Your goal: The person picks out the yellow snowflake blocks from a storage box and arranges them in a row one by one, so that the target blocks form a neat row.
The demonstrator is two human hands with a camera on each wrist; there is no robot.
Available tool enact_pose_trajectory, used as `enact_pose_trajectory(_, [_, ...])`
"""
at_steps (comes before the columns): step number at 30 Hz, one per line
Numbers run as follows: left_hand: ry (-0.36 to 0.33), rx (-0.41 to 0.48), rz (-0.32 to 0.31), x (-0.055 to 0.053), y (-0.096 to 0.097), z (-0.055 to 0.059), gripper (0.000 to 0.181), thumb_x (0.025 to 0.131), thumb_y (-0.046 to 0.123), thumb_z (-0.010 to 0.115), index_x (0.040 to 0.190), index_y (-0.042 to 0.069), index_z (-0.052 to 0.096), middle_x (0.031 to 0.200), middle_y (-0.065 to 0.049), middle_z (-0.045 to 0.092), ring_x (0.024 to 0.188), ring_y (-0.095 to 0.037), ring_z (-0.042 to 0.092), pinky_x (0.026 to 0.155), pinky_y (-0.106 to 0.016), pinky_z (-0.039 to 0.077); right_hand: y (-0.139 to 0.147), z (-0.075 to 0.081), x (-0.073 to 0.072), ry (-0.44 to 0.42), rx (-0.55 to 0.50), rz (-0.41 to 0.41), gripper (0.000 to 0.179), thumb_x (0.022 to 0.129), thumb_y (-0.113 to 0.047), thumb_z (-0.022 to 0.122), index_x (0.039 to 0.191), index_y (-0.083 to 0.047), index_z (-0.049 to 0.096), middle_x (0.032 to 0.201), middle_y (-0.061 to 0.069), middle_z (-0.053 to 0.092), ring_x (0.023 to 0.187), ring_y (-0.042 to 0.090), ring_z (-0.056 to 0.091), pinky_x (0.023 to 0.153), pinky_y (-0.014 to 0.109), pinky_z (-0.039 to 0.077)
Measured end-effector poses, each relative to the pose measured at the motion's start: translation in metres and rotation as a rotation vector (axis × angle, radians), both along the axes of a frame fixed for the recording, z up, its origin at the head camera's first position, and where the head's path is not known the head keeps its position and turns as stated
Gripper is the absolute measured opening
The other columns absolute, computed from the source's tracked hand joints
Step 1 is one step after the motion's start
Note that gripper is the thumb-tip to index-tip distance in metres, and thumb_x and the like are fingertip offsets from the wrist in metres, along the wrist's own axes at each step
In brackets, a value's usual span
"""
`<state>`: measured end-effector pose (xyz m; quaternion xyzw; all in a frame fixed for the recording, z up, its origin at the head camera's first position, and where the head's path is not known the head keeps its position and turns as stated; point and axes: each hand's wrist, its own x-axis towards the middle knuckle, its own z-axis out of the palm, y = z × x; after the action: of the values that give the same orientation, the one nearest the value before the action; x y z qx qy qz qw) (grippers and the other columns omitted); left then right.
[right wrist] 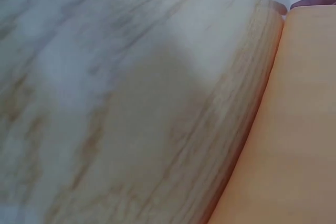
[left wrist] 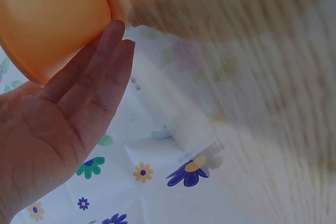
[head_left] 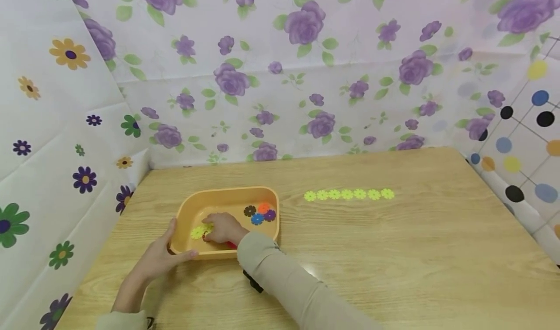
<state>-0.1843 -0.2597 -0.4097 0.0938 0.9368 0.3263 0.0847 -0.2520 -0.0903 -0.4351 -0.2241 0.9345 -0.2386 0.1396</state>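
Note:
My left hand (head_left: 159,257) holds the near left corner of an orange plastic tray (head_left: 224,192), thumb along the front and fingers against the left wall. In the left wrist view its fingers (left wrist: 97,72) lie on the outside of that wall. My right hand (head_left: 225,229) reaches down inside the tray, index finger and thumb spread around yellow flower-shaped discs (head_left: 198,233). A dark red disc (head_left: 205,236) shows by the thumb, and a pink-red one (head_left: 231,245) lies partly hidden under the wrist. The right wrist view does not show the right hand.
Black (head_left: 250,211), orange (head_left: 264,208), blue (head_left: 257,218) and purple (head_left: 270,215) discs lie at the tray's right end. To the right, several yellow discs (head_left: 347,194) form a straight row on the wooden table (head_left: 393,262). Flowered sheets (head_left: 271,96) hang behind and at the left.

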Motion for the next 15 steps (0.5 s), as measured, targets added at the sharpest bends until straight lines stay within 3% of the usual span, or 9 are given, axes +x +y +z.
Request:
enact_pose_trajectory(6, [-0.013, 0.002, 0.017, 0.0019, 0.0005, 0.0001, 0.109, 0.076, 0.04, 0.072, 0.142, -0.006, -0.002, 0.14, -0.037, 0.015, 0.123, -0.049, 0.028, 0.098, -0.058, 0.027, 0.0017, -0.0015, -0.0001, 0.038, -0.098, -0.08, 0.041, 0.076, -0.011, 0.069, 0.116, -0.022, 0.065, 0.116, -0.011, 0.061, 0.114, 0.008, 0.049, 0.093, 0.02, 0.038])
enact_pose_trajectory(10, [-0.013, 0.007, 0.017, 0.0013, 0.0008, -0.0003, 0.109, 0.076, 0.039, 0.072, 0.142, -0.006, -0.003, 0.14, -0.037, 0.015, 0.124, -0.049, 0.027, 0.098, -0.057, 0.026, 0.0015, -0.0026, -0.0015, 0.076, -0.057, -0.095, 0.044, 0.073, -0.013, 0.072, 0.116, -0.021, 0.065, 0.116, -0.009, 0.06, 0.111, 0.009, 0.05, 0.09, 0.019, 0.04])
enact_pose_trajectory(15, [-0.008, 0.009, 0.009, 0.0005, 0.0002, -0.0004, 0.108, 0.076, 0.038, 0.072, 0.142, -0.007, -0.002, 0.14, -0.037, 0.014, 0.124, -0.049, 0.028, 0.098, -0.057, 0.027, -0.0007, -0.003, -0.0017, 0.05, 0.026, -0.074, 0.049, 0.075, -0.024, 0.075, 0.121, -0.02, 0.061, 0.113, -0.006, 0.051, 0.096, 0.006, 0.052, 0.077, 0.016, 0.044])
